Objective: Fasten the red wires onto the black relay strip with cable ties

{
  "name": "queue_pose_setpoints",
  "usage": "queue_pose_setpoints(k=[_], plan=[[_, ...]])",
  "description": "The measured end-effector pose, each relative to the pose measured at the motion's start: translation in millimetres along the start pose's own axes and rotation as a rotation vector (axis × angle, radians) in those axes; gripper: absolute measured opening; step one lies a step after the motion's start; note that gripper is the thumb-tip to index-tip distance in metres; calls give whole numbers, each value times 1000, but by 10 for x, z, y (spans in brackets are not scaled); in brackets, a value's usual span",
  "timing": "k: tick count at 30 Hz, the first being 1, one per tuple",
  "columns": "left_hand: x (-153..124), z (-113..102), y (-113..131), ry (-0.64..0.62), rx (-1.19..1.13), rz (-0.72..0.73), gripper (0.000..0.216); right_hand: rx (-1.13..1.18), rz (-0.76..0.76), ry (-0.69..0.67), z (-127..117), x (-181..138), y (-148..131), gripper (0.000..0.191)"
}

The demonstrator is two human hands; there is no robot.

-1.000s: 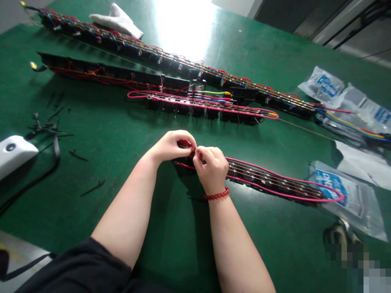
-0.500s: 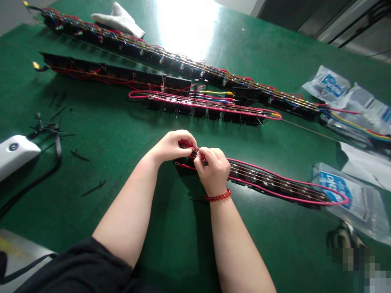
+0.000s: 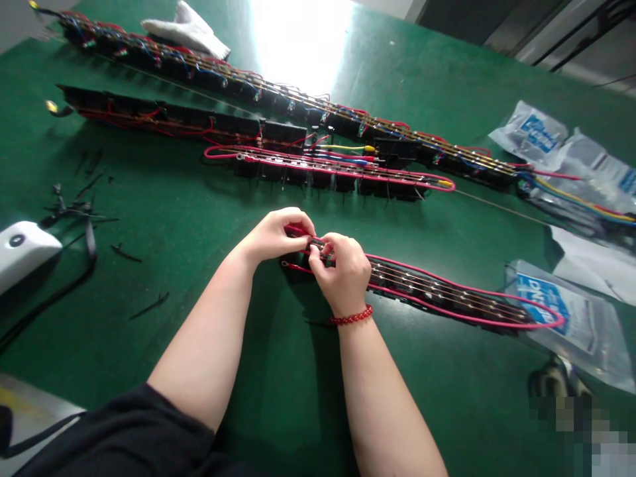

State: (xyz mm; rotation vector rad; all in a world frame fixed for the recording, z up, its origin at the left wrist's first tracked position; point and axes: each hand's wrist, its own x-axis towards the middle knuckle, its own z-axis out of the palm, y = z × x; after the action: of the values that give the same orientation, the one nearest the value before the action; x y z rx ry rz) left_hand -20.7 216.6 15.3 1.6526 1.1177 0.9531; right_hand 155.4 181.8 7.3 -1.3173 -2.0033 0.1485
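A long black strip (image 3: 450, 294) with bare metal rods and solder points lies in front of me, a pink-red wire (image 3: 497, 293) looped along its length. Around the strip's left end, my left hand (image 3: 283, 233) is closed, thumb and fingers on the strip and the wire. Close beside it, my right hand (image 3: 345, 268) is over the strip with curled fingers, its thumb and index fingertips slightly apart. Nothing shows clearly between them. A ring terminal (image 3: 285, 264) on a wire end sticks out below my left hand.
Beyond my hands lie another wired strip (image 3: 338, 173), a black strip (image 3: 189, 124) and a longer wired one (image 3: 228, 73). Several black cable ties (image 3: 149, 306) and a white device (image 3: 27, 255) are at left. Plastic bags (image 3: 571, 318) and scissors (image 3: 559, 381) lie at right.
My right thumb and index finger have moved apart from their pinch. My left hand keeps its hold on the strip's end. The whole view has shifted slightly.
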Motion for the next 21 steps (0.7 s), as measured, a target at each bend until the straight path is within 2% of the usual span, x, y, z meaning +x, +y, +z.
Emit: queue_pose_setpoints(k=[6, 21], plan=[[4, -5, 19, 0, 12, 18, 6, -20, -80, 15, 4, 3, 28, 16], [10, -2, 9, -26, 23, 19, 11, -46, -72, -37, -18, -1, 17, 20]])
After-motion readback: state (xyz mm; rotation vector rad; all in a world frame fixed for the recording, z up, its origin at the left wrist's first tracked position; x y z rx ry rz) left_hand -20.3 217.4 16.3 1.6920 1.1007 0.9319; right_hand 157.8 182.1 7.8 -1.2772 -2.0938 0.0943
